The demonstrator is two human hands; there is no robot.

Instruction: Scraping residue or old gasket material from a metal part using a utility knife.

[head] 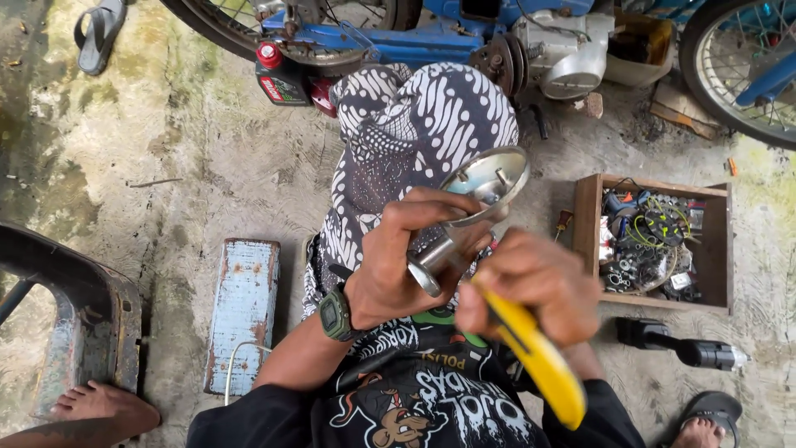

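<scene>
Over my lap, my left hand (406, 257) clamps a round silver metal disc part with a tubular stem (477, 207), while my right hand (531, 286) grips a yellow-handled tool (535, 353) against its stem. The part seems mid-work; a wooden box of small hardware (655, 241) waits on the concrete floor (207, 166).

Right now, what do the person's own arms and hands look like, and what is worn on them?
Both hands are bare, no gloves. The left hand has a dark digital wristwatch with a greenish rectangular case strapped at the wrist. The right hand wears nothing that shows. Black sleeves cover the upper arms only, forearms uncovered; they belong to a black shirt with white and green print.
</scene>
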